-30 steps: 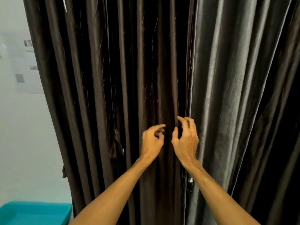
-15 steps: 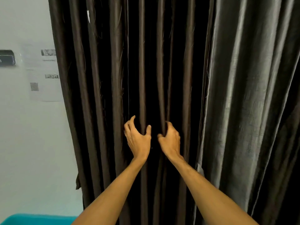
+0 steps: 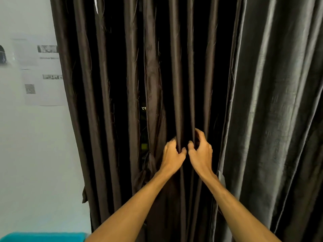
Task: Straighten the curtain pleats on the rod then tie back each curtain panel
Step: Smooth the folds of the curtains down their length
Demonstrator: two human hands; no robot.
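A dark brown curtain panel (image 3: pixel 108 105) hangs in narrow vertical pleats across the middle of the view. A greyer, shinier curtain panel (image 3: pixel 272 110) hangs to its right. My left hand (image 3: pixel 172 155) pinches one brown pleat between thumb and fingers. Right beside it, my right hand (image 3: pixel 201 154) curls around the neighbouring pleat (image 3: pixel 191 95). The two hands almost touch. A slit between pleats (image 3: pixel 143 123) shows darkness and small lights behind. The rod is out of view above.
A white wall (image 3: pixel 35 154) with printed paper sheets (image 3: pixel 43 74) lies to the left. A teal bin edge (image 3: pixel 43 237) sits at the bottom left. A small fabric tab (image 3: pixel 84 196) hangs at the brown panel's left edge.
Both hands shifted right along the brown panel and closed on adjacent pleats; half a second ago the left hand was open. The view turned further left.
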